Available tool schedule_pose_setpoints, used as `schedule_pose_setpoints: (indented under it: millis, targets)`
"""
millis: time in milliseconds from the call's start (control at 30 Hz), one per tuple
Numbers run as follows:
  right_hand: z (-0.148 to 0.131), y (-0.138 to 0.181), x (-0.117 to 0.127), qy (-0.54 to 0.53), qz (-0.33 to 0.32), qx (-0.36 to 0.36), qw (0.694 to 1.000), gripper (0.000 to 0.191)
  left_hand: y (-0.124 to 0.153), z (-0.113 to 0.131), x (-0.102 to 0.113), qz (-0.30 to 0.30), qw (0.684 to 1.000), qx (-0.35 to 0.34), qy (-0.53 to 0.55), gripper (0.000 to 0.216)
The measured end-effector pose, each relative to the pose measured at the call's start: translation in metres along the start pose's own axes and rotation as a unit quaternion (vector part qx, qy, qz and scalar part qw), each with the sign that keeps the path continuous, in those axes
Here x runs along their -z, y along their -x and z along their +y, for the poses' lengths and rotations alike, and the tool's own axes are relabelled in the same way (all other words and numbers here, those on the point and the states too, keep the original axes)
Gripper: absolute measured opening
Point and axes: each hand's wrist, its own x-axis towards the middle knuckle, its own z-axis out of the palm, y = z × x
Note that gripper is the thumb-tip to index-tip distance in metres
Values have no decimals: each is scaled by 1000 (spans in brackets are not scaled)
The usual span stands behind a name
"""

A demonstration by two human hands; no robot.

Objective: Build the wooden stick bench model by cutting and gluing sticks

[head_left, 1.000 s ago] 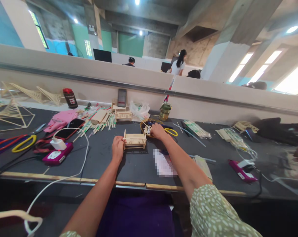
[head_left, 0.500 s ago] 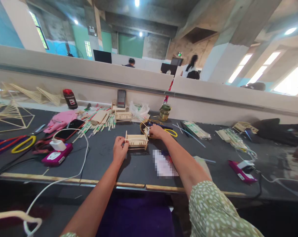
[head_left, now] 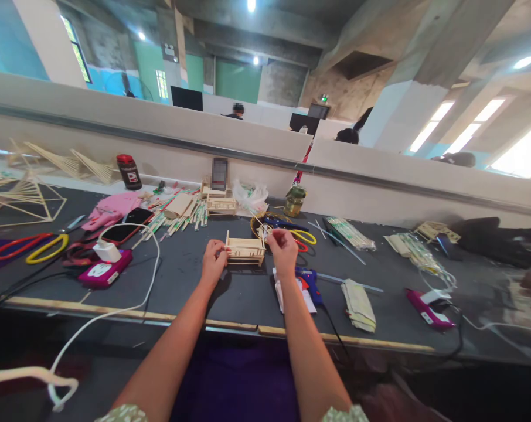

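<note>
Table: black-topped, bearing all listed below.

Hands, two, bare. Your left hand: to the near left of the basket, thumb and fingers clamped on the left end of the model. Your right hand: to the near right of the basket, fingertips drawn together; whether they pinch a small piece, you cannot tell. Advised handling: you would do well to keep the left grip light and low, let the table square the frame, and bring the right fingertips in slowly, since such slender parts probably bend or snap easily.

Model, wooden, one: on the table, just on the near side of the basket, between your hands. Pale, unpainted, bench-shaped, upright; flat top, taller end posts, thin front rail over short uprights, narrow legs.

Glue gun, blue: nearer you than the basket, off to its right.
</note>
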Motion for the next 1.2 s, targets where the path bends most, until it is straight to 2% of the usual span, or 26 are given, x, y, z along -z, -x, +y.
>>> schedule_pose_setpoints:
  millis: [100, 200, 300, 500, 700, 833, 933, 967, 1000, 1067, 1133, 1200]
  targets:
    - [-7, 50, -25, -88, -15, -46, 995, 27, 0, -4, 1, 7, 999, 18, 25, 13]
    - [-6, 77, -48, -115, -50, -75, 989, 21, 0, -6, 0, -18, 992, 89, 91, 12]
    - [0, 83, -62, -111, -53, -74, 990, 20, 1, -4, 0, -25, 983, 125, 134, 17]
    - [4, 85, -68, -68, -34, -39, 996, 19, -3, 3, 6, 10, 990, 59, 127, 29]
    - [-3, 90, -65, -23, -27, -4, 999, 17, -5, -3, 8, -18, 989, 54, 133, 24]
    - [-10, 66, -41, 25, 10, 39, 999, 21, -4, -5, 6, 15, 986, 81, 145, 22]
    - [-8, 24, -10, 93, 64, 57, 992, 24, -4, -3, 5, 59, 977, 108, 174, 23]
    - [-5, 8, 0, 124, 58, 50, 989, 24, -4, -3, 5, 67, 974, 115, 183, 22]
    - [-1, -7, 9, 161, 39, 41, 985, 24, -5, -2, 4, 71, 972, 120, 189, 21]
    - [7, -33, 23, 249, -43, 13, 968, 23, -5, -1, 4, 68, 971, 126, 191, 20]
    - [15, -50, 32, 356, -137, 8, 924, 24, -6, -1, 3, 59, 973, 128, 183, 19]
    - [21, -59, 38, 449, -209, 31, 868, 23, -5, -2, 3, 52, 975, 127, 175, 18]
